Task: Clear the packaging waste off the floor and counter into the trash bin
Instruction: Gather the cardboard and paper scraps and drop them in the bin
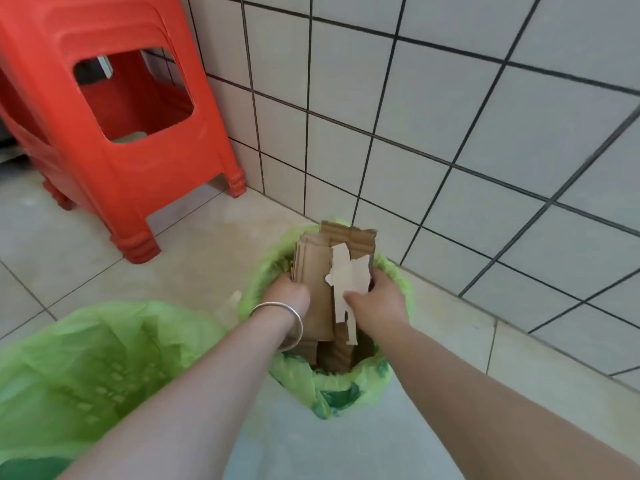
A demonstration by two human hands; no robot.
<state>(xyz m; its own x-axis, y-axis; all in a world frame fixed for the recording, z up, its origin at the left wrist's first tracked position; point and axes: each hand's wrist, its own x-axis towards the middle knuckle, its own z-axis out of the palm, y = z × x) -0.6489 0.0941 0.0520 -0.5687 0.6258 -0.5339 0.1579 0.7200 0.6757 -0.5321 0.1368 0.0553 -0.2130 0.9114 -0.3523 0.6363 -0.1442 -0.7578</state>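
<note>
A bundle of brown cardboard pieces (pixel 317 271), with a torn pale strip on its front, stands upright in a trash bin lined with a green bag (pixel 332 393) near the tiled wall. My left hand (pixel 289 294), a silver bangle on its wrist, grips the bundle's left side. My right hand (pixel 375 297) holds the right side, thumb across the pale strip. The cardboard's top sticks out above the bin's rim; its lower end is hidden inside the bag.
A second bin with a green liner (pixel 93 375) sits at the lower left. Stacked red plastic stools (pixel 114 133) stand at the upper left against the white tiled wall (pixel 485 133). Pale floor tiles (pixel 194 251) lie between them.
</note>
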